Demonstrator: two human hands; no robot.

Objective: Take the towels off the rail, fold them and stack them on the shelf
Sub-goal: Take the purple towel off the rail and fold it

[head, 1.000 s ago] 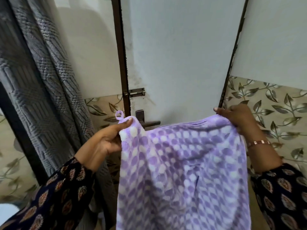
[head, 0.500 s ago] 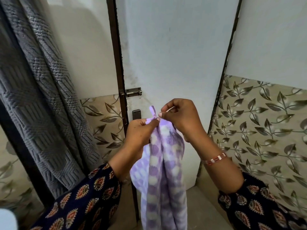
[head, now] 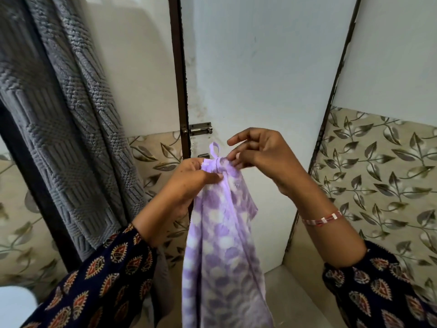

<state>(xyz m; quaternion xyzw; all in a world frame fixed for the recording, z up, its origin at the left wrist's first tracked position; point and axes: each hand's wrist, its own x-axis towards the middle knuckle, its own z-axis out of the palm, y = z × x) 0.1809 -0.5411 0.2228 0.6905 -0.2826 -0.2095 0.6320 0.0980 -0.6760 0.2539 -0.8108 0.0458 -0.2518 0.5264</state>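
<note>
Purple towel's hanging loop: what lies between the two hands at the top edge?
In the head view, the loop stands up between left hand and right hand, over the towel.

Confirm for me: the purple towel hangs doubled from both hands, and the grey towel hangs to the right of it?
Not quite. In the head view the grey towel hangs to the left of the purple towel, not the right. The rest holds: the left hand and the right hand hold its top edge together, doubled.

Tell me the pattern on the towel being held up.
Purple and white checks on the towel, shown in the head view.
</note>
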